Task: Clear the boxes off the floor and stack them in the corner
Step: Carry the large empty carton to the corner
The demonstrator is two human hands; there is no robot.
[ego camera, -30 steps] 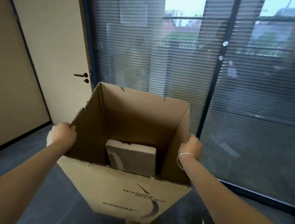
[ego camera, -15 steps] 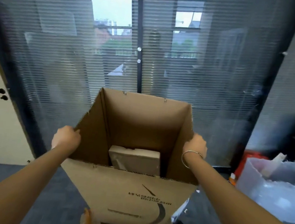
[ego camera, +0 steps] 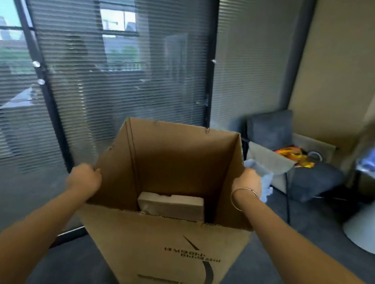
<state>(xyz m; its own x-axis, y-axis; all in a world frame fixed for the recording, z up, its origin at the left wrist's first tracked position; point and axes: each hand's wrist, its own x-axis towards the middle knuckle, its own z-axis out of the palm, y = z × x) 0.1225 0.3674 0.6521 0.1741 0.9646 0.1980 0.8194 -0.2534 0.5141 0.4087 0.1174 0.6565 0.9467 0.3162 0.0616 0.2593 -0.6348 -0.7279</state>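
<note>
While both hands carry it, the open cardboard box (ego camera: 162, 242) hangs in front of the chest, clear of the floor (ego camera: 283, 275), mouth up and tilted slightly away from the body. Left hand (ego camera: 83, 179) curls over the left rim; right hand (ego camera: 248, 183), with a thin bangle (ego camera: 242, 197) at the wrist, curls over the right rim. Each grip is closed on a side wall's top edge, so the box sits squarely between the two, neither hand nearer. Long axis of the box runs top to bottom; printed face is toward the body. A smaller flat cardboard piece (ego camera: 172, 206) lies loose inside, low against the near wall.

Corner of the room lies ahead and to the right, where the blind-covered glass partition (ego camera: 117, 84) meets the beige wall (ego camera: 341, 67). Judgement: the coming move is a carry forward and rightward, then a lowering.

Edges and room: the corner is partly taken. A dark chair (ego camera: 299, 162) stands there with a grey open box (ego camera: 272, 162) holding orange items on or against it, something pale blue (ego camera: 266, 177) just beyond the right hand, a white cone-shaped base (ego camera: 372, 228) further right. Open carpet shows between the carried box and the chair, and along the partition's foot on the left. Frame is motion-blurred; finer detail of the corner pile cannot be told. Risk, as judged: the loose piece inside may slide when the box tips.
</note>
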